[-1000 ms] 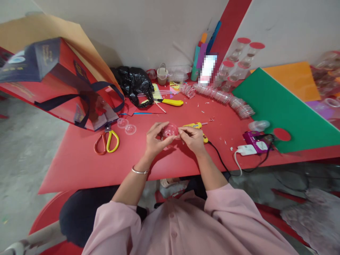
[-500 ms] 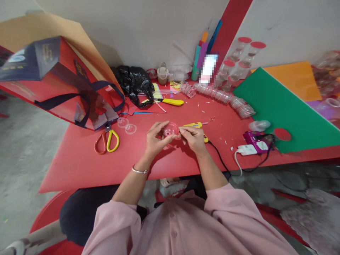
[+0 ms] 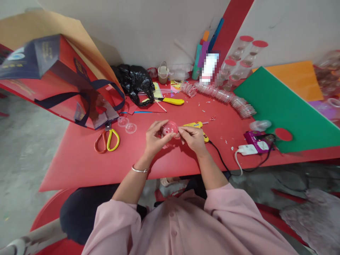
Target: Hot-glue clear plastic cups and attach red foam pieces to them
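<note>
My left hand (image 3: 154,139) curls its thumb and fingers around a clear plastic dome lid (image 3: 170,129) with a small hole in its middle. At the lid's right edge, the thumb and fingertips of my right hand (image 3: 193,139) are pinched together on the rim. Whether something small is also between those fingertips, I cannot tell. A yellow glue gun (image 3: 195,125) lies on the table just behind my right hand, which partly hides it. Left of my hands rest two more clear dome lids (image 3: 130,128).
Scissors (image 3: 107,140) and a large paper bag (image 3: 53,81) are at the left of the red table (image 3: 87,170). A yellow utility knife (image 3: 173,101), a black plastic bag (image 3: 136,83) and stacked clear cups (image 3: 212,91) lie behind. At right are a green board (image 3: 287,113) and a purple power adapter (image 3: 256,143).
The dome lid has tilted very slightly in my hands. Both hands keep nearly the same place and grip, and the view has shifted a little.
</note>
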`<state>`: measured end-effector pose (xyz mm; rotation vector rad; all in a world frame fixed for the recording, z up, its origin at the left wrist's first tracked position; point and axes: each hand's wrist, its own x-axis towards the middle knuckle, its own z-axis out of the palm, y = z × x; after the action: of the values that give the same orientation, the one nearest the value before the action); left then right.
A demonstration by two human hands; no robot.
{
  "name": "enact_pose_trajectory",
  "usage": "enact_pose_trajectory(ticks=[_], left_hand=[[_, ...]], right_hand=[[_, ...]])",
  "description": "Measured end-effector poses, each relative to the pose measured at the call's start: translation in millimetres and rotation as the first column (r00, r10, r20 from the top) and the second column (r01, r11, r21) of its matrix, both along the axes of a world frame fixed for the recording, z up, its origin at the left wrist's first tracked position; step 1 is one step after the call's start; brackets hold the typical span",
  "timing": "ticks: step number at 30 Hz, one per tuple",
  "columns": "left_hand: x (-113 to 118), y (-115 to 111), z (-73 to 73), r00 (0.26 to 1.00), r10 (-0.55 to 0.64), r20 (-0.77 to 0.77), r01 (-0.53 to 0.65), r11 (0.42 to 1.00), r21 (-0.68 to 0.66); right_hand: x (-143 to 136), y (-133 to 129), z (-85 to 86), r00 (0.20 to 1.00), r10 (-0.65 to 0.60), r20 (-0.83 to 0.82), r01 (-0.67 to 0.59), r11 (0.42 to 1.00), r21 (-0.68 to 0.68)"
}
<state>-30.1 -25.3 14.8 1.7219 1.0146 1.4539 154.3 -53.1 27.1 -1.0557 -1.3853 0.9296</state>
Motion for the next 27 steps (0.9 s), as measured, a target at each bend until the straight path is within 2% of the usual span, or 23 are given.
enact_pose_trajectory(ticks=[9, 27], left_hand=[[0.0, -0.7, -0.1, 0.999, 0.023, -0.037, -0.023, 1.000, 0.012], [0.2, -0.5, -2.2, 0.996, 0.064, -0.064, -0.060, 0.996, 0.068]], right_hand=[[-0.4, -0.1, -0.3, 1.000, -0.007, -0.011, 0.007, 1.000, 0.008], [0.5, 3.3, -5.6, 0.997, -0.030, 0.077, 0.030, 1.000, -0.006]])
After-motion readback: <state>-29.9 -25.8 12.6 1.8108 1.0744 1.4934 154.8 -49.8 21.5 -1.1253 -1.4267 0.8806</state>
